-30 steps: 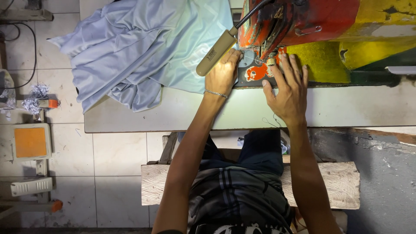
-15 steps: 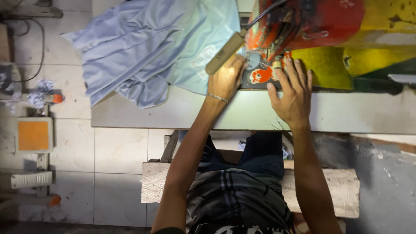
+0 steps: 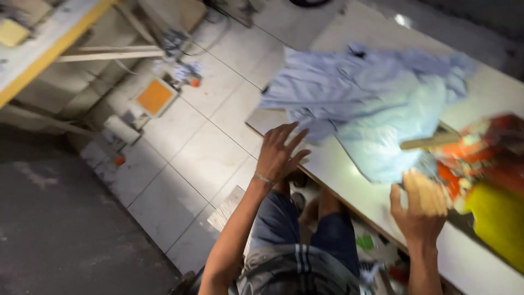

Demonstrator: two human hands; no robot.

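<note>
Cloth (image 3: 360, 104) heaped on table (image 3: 349, 164), just beyond left hand (image 3: 278, 155), fingers spread, empty; right hand (image 3: 420, 205) open beside sewing machine (image 3: 480, 158); reaching step, next needs a grasp on the near edge

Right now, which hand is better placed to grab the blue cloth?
Left. The left hand is raised, fingers spread, beside the blue cloth's near edge. The right hand is nearer the sewing machine.

Bright light glares off the white table (image 3: 349, 164) around the pale blue cloth (image 3: 376, 104), heavy motion blur smears the right hand (image 3: 420, 210), and the floor left of the table lies dim.
</note>
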